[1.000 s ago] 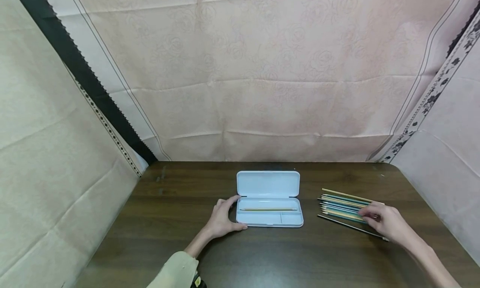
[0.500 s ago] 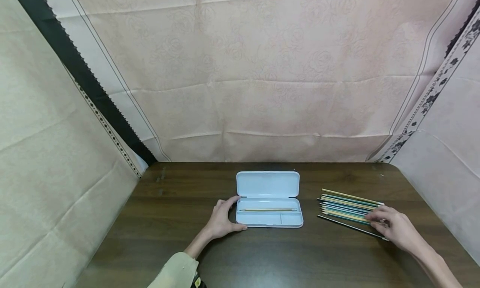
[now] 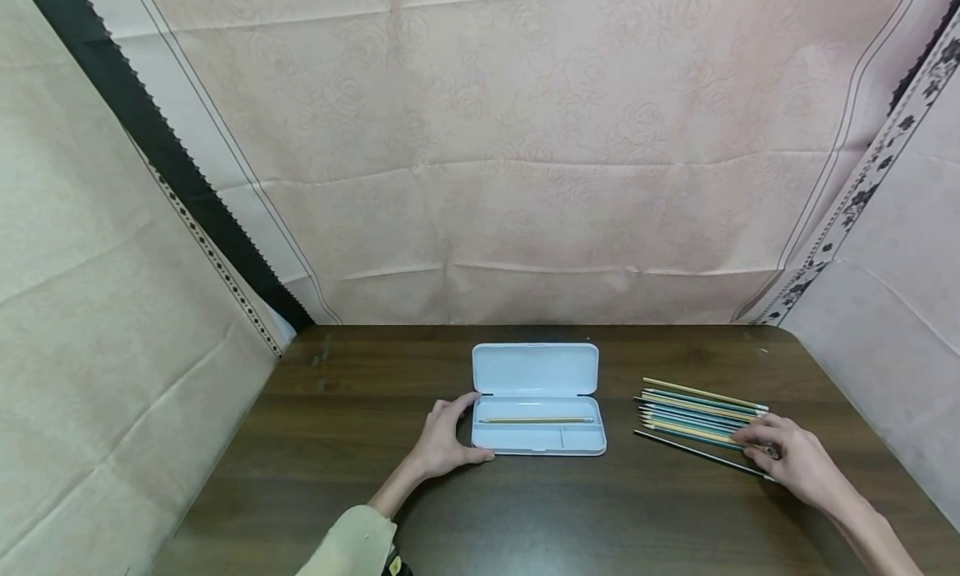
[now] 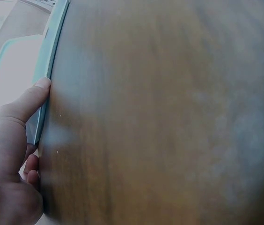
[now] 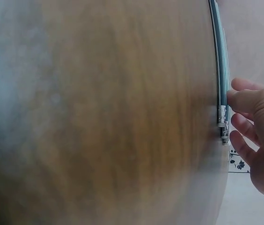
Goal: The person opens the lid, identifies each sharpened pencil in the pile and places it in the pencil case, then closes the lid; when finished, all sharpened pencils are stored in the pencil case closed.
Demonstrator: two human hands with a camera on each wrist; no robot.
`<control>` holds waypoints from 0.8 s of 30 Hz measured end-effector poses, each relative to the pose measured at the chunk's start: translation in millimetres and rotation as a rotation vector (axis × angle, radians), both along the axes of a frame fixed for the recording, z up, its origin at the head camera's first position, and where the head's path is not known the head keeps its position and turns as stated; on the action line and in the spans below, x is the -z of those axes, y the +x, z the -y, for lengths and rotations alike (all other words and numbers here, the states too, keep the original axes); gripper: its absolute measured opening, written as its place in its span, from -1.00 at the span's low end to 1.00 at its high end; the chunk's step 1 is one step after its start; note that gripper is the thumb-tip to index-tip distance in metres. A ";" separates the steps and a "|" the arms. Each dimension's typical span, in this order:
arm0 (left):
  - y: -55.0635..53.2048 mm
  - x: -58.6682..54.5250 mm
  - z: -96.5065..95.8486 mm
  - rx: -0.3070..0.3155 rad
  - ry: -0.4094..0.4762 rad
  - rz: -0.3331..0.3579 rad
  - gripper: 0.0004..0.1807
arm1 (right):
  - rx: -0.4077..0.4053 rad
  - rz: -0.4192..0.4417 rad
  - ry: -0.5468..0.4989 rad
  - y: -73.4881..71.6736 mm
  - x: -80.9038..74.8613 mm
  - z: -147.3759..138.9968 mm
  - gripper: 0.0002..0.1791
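Note:
A light blue pencil case (image 3: 517,441) lies open on the table, its lid (image 3: 536,369) tipped back. One pencil (image 3: 536,420) lies lengthwise in its long compartment. My left hand (image 3: 441,438) grips the case's left end, thumb on the front edge and fingers at the back corner; the left wrist view shows the thumb along the rim. To the right, several pencils (image 3: 678,420) lie side by side in a loose row. My right hand (image 3: 787,455) pinches at their eraser ends, thumb against a dark pencil (image 5: 223,84) in the right wrist view.
A dark pencil (image 3: 693,452) lies slightly apart at the near side of the row, and a yellowish one (image 3: 697,390) at the far side. The brown wooden table (image 3: 540,518) ends at cloth-covered walls (image 3: 525,184) behind and on both sides.
My right hand has drawn back a little to the right, from the pencils' shafts to their eraser ends. The left hand and the case stay where they were.

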State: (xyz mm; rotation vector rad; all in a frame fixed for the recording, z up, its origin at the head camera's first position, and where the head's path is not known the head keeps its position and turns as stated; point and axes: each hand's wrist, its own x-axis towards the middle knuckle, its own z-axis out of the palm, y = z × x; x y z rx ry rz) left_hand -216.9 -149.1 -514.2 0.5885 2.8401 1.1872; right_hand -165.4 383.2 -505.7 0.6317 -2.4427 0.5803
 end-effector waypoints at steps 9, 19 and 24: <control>-0.3 1.3 -0.2 0.001 -0.004 -0.009 0.01 | 0.000 0.060 -0.007 -0.4 0.2 0.1 -0.56; 0.5 1.0 -0.2 -0.003 -0.007 -0.004 0.01 | 0.019 0.093 0.022 -1.3 1.5 -0.2 -0.57; 0.2 -0.1 -0.7 -0.006 -0.003 -0.001 0.02 | 0.024 0.094 0.026 -1.5 2.2 0.1 -0.55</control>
